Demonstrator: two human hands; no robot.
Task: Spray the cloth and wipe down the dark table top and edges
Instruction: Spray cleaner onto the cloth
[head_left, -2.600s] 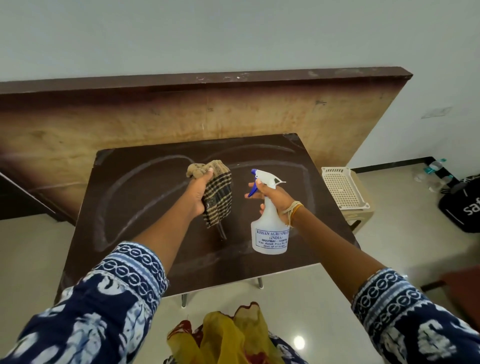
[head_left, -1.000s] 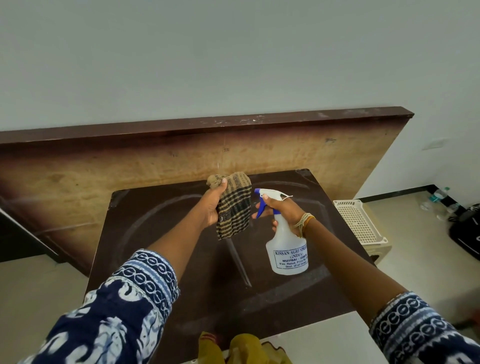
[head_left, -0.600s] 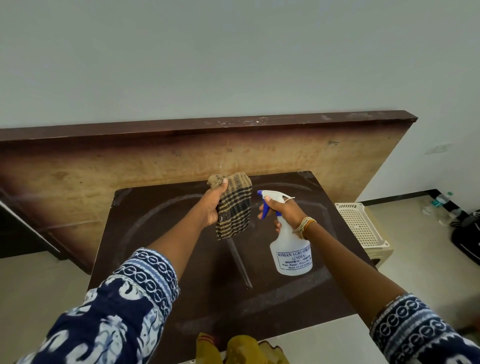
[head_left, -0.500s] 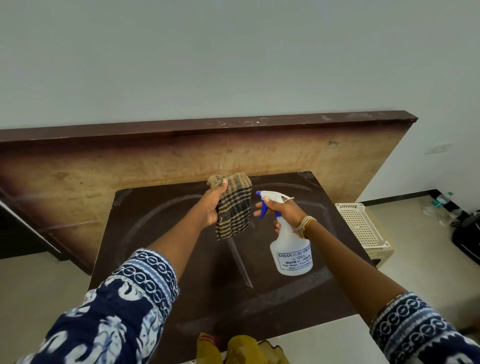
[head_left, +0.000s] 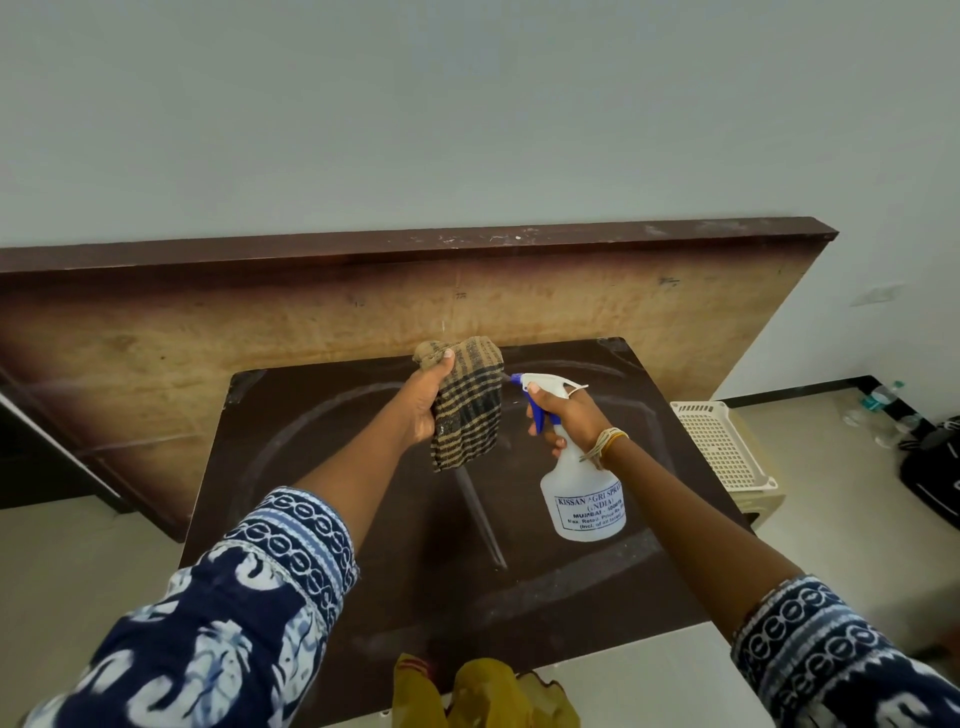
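Spray bottle (head_left: 584, 499) nozzle nearer cloth (head_left: 467, 405), perhaps touching

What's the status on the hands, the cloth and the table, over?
Left hand grips checked cloth, held above the dark table. Right hand grips spray bottle, nozzle close to the cloth. Nothing in the way.

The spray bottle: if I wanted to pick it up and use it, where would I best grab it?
Probably around the narrow neck of the spray bottle, just under the white head, coming from behind the nozzle. That is how the right hand holds it: the neck fits a curled palm, a finger reaches the blue trigger, and the wide body hangs below.
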